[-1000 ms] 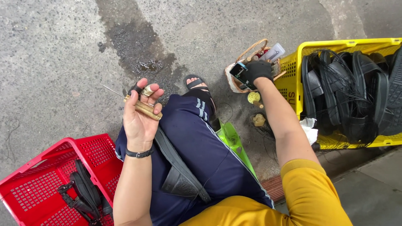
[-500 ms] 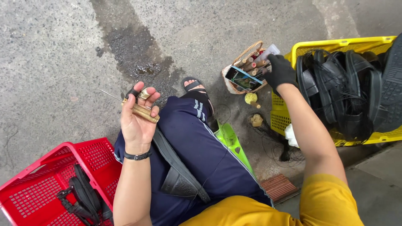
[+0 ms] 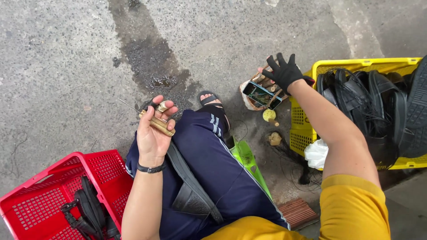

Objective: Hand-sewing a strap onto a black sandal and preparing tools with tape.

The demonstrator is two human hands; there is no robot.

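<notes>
My left hand [image 3: 153, 129] is raised palm-up over my knee and grips a wooden-handled awl [image 3: 156, 124] with a thin metal needle pointing left. My right hand [image 3: 284, 71] wears a black glove and hovers with fingers spread above a small open container [image 3: 255, 95] of wooden-handled tools, where a phone [image 3: 264, 95] lies on top. A black strap piece [image 3: 189, 186] rests across my dark blue trouser leg.
A yellow plastic basket [image 3: 307, 129] at the right holds several black sandals. A red basket [image 3: 40, 200] at the lower left holds black straps. Yellowish wax lumps [image 3: 269, 116], a green object [image 3: 247, 160] and a tangle of black thread [image 3: 298, 164] lie on the concrete floor.
My gloved right hand has lifted off the phone and container and spread its fingers above them. The left hand with the awl has stayed in place.
</notes>
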